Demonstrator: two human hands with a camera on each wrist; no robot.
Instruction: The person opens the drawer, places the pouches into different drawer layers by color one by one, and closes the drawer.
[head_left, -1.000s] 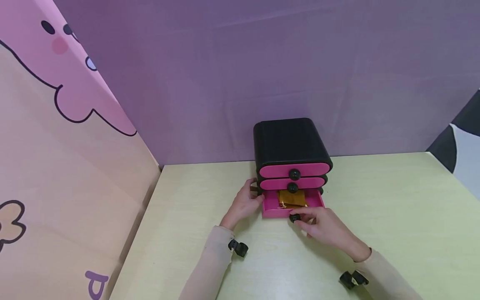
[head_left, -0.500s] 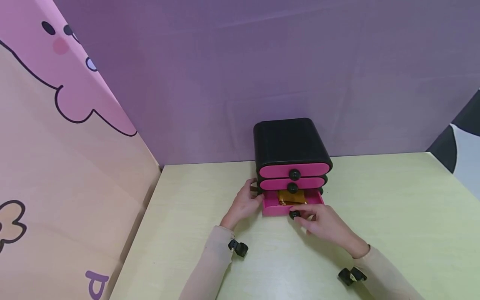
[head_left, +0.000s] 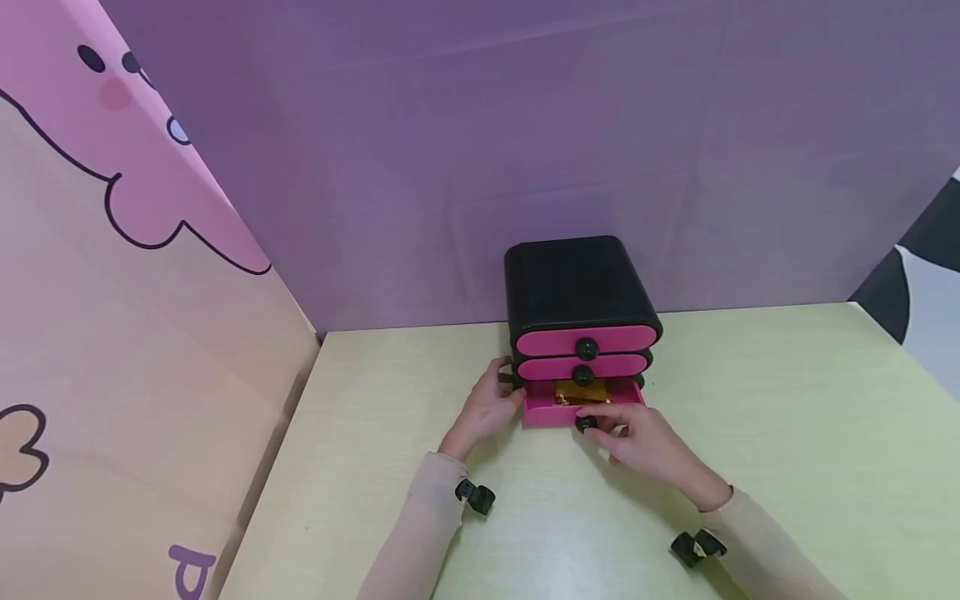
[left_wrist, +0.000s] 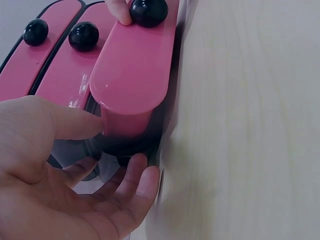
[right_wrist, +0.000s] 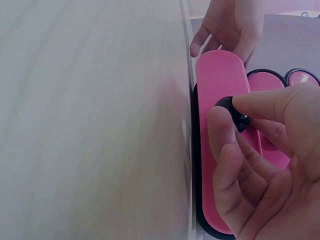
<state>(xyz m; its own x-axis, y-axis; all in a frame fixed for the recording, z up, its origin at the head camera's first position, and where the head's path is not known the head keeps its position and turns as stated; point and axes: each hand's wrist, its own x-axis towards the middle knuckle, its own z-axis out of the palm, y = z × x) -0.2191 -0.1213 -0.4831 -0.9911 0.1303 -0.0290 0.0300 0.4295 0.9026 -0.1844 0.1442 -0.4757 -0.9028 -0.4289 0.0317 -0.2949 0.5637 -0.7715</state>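
A small black cabinet [head_left: 577, 283] with three stacked pink drawers stands near the back of the table. Its bottom drawer [head_left: 547, 416] is partly pulled out, and a shiny gold packet [head_left: 583, 392] lies inside. Between thumb and forefinger, my right hand [head_left: 645, 443] pinches that drawer's round black knob [right_wrist: 238, 118]. My left hand [head_left: 483, 413] rests against the cabinet's lower left side, fingers loosely bent. In the left wrist view its thumb touches near the edge of the bottom drawer [left_wrist: 134, 70]. The upper two drawers are closed.
A purple backdrop [head_left: 420, 167] rises behind the cabinet. On the left is a printed panel [head_left: 150, 350] with cartoon shapes. The pale wooden table [head_left: 787, 417] extends to both sides and toward the front. Small black cameras [head_left: 476, 497] sit on both wrists.
The bottom drawer has slid inward a little, with my right hand moving forward on its knob. Less of the gold packet shows. My left hand has stayed in place.
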